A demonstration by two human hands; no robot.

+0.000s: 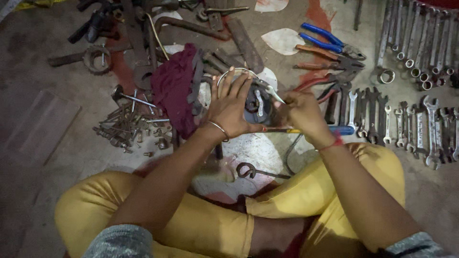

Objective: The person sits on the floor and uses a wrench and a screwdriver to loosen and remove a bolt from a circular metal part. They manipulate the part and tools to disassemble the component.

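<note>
The left hand (229, 107) clasps a dark round metal part with a thin wire hoop (256, 102), fingers spread over its top, above the floor (57, 143) in front of the crossed yellow-clad legs (201, 224). The right hand (302, 112) is closed on what seems a slim pale-tipped tool (277, 94) pressed against that part. A maroon cloth (174, 88) lies just left; grey spanners (406, 126) line the floor's right edge.

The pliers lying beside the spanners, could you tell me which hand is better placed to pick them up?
Probably the right hand: the pliers lie on its side, just beyond it, while the left hand is spread over the round metal part, steadying it.
</note>
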